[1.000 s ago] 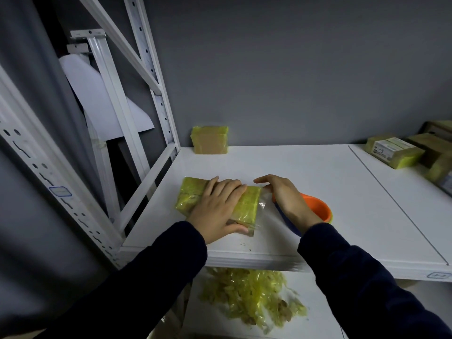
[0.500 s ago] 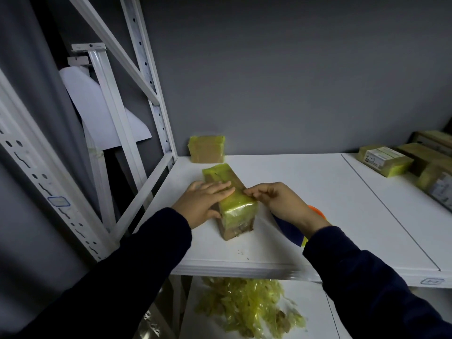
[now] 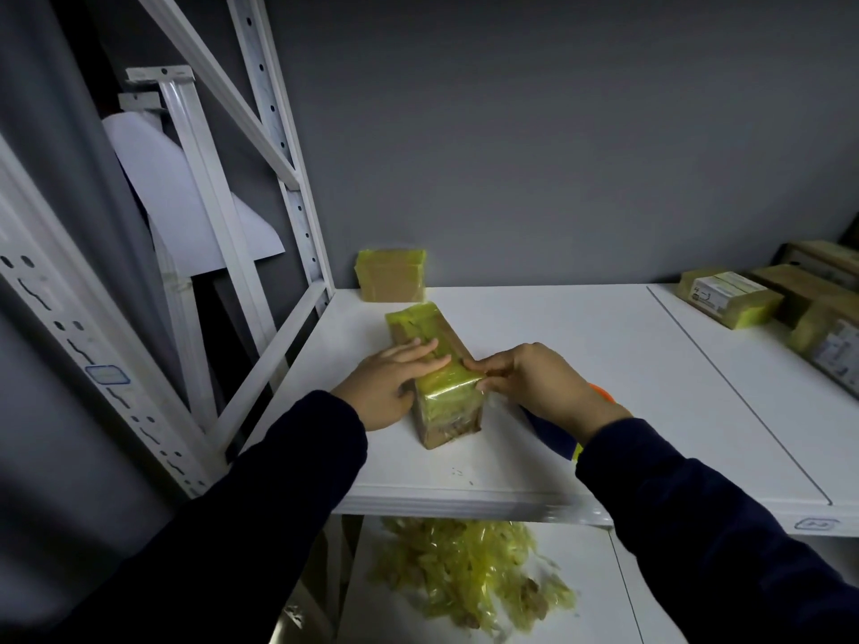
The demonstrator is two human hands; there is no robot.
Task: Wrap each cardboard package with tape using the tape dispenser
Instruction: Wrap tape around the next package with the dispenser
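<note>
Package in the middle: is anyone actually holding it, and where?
The left hand presses flat on the cardboard package top; the right hand pinches the yellow tape at its near right top edge.

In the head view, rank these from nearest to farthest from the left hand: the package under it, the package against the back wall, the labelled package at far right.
1. taped package, centre, under the left hand.
2. back-wall package, straight behind.
3. labelled package, far right.
</note>
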